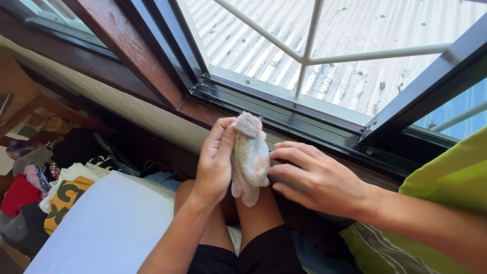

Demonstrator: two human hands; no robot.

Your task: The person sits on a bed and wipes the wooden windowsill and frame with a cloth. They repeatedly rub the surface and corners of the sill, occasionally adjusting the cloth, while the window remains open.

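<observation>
My left hand (215, 162) holds a small, worn, pastel-speckled cloth (250, 157), bunched up and hanging in front of a dark wooden window sill (203, 112). My right hand (314, 177) is beside the cloth on its right, fingers stretched out and touching its edge. Both hands are above my bare knees (253, 213). Behind the cloth runs the black sliding window track (284, 109).
The open window (324, 56) has white bars over a corrugated roof outside. A white pillow (109, 223) lies at lower left, with a pile of folded clothes (45, 193) beyond it. A green cushion (446, 182) sits at right.
</observation>
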